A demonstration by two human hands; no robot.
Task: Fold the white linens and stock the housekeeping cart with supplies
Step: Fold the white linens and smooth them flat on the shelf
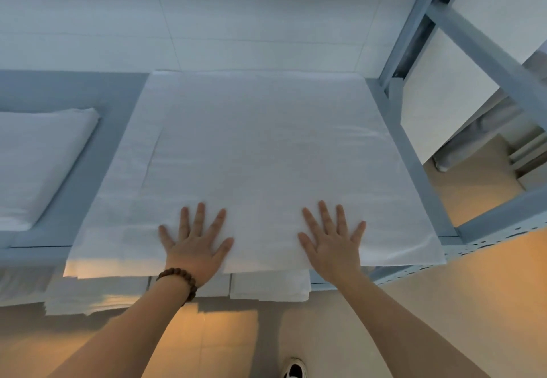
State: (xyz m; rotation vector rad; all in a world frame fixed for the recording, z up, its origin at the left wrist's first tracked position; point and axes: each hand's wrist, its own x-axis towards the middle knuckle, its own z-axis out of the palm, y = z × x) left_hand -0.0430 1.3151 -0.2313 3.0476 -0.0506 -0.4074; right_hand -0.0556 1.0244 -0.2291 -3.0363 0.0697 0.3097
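Note:
A large white linen lies folded flat on a blue-grey shelf, its near edge hanging a little over the front. My left hand, with a brown bead bracelet at the wrist, rests palm down on the linen's near edge, fingers spread. My right hand lies flat the same way, a hand's width to the right. Neither hand holds anything. More folded white linen shows on a lower level just beneath the shelf's front edge.
A second folded white linen lies at the left of the shelf. A blue-grey metal rack frame rises at the right. A white tiled wall stands behind. Tan floor tiles and a shoe show below.

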